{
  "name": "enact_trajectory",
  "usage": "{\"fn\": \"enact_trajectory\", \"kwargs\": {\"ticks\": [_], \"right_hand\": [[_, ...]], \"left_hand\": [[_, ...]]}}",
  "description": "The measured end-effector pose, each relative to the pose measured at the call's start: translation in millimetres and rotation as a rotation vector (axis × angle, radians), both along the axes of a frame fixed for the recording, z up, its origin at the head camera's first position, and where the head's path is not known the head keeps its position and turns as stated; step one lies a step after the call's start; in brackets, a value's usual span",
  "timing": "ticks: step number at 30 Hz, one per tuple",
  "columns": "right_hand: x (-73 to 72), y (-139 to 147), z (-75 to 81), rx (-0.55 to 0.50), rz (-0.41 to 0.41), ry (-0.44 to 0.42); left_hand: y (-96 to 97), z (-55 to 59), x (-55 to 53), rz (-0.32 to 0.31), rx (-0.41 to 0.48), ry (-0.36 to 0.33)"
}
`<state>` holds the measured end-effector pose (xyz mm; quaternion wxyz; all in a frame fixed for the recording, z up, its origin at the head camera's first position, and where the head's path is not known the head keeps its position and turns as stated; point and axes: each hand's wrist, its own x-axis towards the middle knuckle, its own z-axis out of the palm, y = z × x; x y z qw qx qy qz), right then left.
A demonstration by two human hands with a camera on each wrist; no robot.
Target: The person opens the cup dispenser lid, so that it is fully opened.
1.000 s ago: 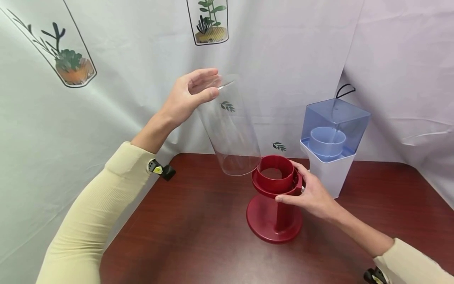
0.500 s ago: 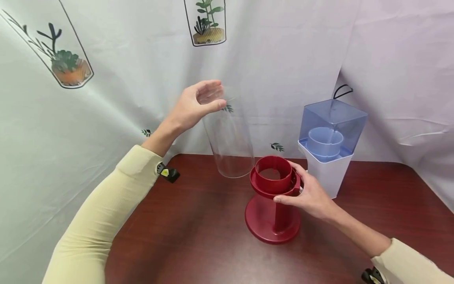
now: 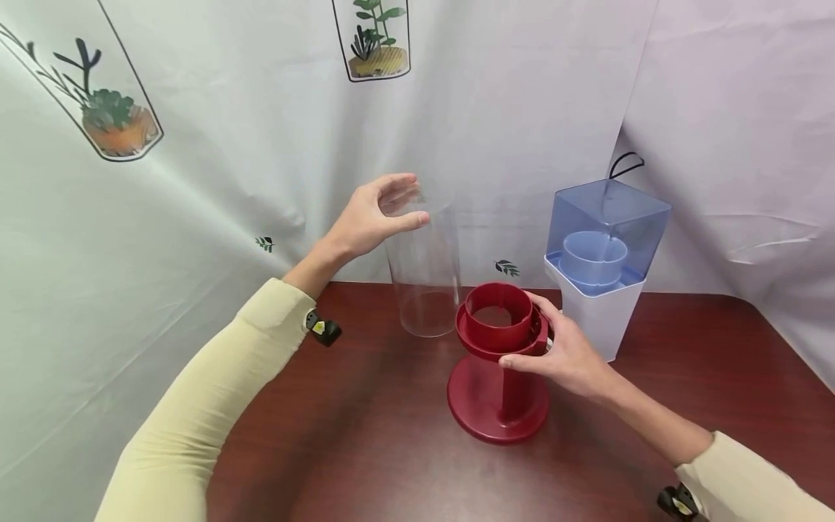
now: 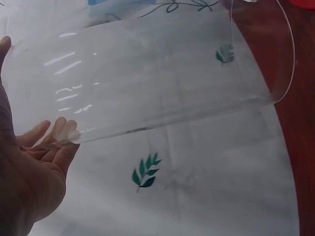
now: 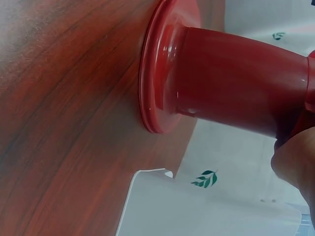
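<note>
My left hand (image 3: 375,217) grips the upper end of a clear plastic cylinder (image 3: 427,268), thumb on the near side and fingers behind. The cylinder stands nearly upright left of a red dispenser stand (image 3: 499,330); whether its lower rim touches the table I cannot tell. In the left wrist view the clear cylinder (image 4: 162,83) stretches away from the fingers. My right hand (image 3: 564,355) holds the stand's ring-shaped top from the right side. The right wrist view shows the stand's red column (image 5: 241,78) and round base, with the base on the table and part of my thumb at the edge.
Behind my right hand stands a white dispenser (image 3: 603,312) with a blue see-through top (image 3: 609,210) and a black loop on it. A dark red-brown wooden table (image 3: 352,435) lies underneath. White cloth (image 3: 522,109) printed with plants hangs behind and at the left.
My left hand has come down and slightly right with the clear cylinder, which has gone from tilted to nearly upright. My right hand keeps its hold on the red stand.
</note>
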<state>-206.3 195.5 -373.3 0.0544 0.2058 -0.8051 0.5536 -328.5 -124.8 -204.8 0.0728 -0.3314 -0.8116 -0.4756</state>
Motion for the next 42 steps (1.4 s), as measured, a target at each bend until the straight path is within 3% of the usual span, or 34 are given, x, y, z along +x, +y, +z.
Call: {"fn": "enact_trajectory", "kwargs": {"ticks": [8,18,33,42], "right_hand": [[-12.3,0.9,5.6,0.010,0.002,-0.019],[-28.9,0.8,7.8,0.045,-0.029,0.010],[-54.3,-3.0,8.8,0.082,-0.080,0.006],[-64.2,-6.8,13.0,0.094,-0.096,-0.032]], "left_hand": [[-9.0,-22.4,1.2,0.015,-0.038,-0.021],[-27.7,-47.8,1.5,0.084,-0.071,-0.019],[-49.9,-72.8,10.7,0.138,-0.080,-0.008],[-57.6,-88.0,20.8,0.129,-0.060,-0.028]]}}
